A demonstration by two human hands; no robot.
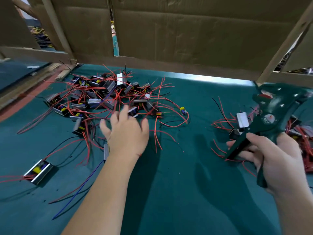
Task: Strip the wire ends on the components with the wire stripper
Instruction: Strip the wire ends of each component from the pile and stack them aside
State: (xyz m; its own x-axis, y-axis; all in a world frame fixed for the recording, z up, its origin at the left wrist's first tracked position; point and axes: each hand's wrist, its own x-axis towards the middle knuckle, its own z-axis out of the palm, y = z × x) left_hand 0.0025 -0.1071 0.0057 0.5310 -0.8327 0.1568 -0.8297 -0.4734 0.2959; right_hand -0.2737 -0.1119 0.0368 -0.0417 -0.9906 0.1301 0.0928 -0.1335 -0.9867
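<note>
Head view: the wire stripper (274, 114), dark green with a red patch near its head, is held up at the right side above the surface (177, 184), its head tilted up and away. The right hand (277, 160) has its grip closed round the two handles, with the fingers curled over the front one. The left hand (125, 131) reaches forward palm down, its grip wide open and holding nothing. Its fingers are spread and blurred at the near edge of the heap of components (101, 97); whether a fingertip touches one cannot be told. The components are small metal-cased parts with yellow pieces inside, tangled in red and black wires. A smaller heap (242, 121) lies behind the stripper on the right. One lone component (39, 171) sits well apart at lower left, and a blue wire (79, 189) runs beside the left forearm. A cardboard wall (186, 31) stands behind the green surface.
</note>
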